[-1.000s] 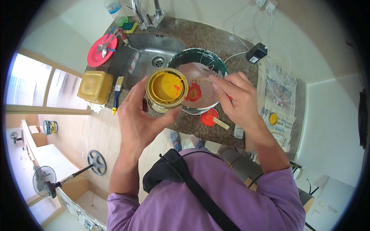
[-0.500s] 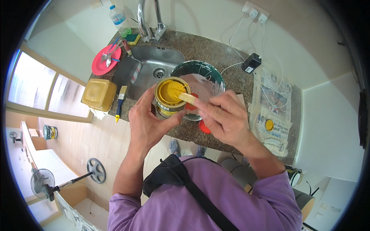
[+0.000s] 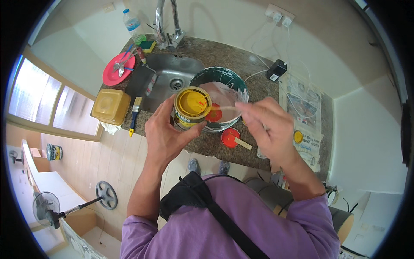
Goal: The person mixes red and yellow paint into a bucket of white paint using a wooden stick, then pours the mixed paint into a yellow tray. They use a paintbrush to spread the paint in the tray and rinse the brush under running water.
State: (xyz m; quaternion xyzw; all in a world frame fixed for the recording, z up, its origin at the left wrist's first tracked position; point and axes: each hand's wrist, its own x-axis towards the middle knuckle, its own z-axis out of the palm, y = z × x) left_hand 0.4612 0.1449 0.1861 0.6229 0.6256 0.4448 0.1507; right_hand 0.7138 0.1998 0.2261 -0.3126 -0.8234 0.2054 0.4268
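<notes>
The speckled counter (image 3: 264,93) spans the scene, its back edge meeting the wall (image 3: 233,30), its near edge running just in front of the green bucket (image 3: 220,75). The steel sink (image 3: 172,64) is let into its left part, its right side close against the bucket. The newspaper (image 3: 310,140) covers the right end; a strip of counter surface between it and the bucket leaves room for moving sideways. The bucket holds pinkish paint with a red patch.

The right hand (image 3: 271,125), by the bucket's right rim, pinches the pale stick (image 3: 226,108) between thumb and fingers. The left hand (image 3: 166,131) is clamped around the yellow tin (image 3: 186,122), thumb to the right, fingers to the left. That tin is above the bucket's near left rim, roughly upright, mouth facing up. A red disc (image 3: 226,137) lies just before the bucket. The blurred stick lies crosswise over the bucket, its free end pointing left toward the tin; whether they touch, I cannot tell
</notes>
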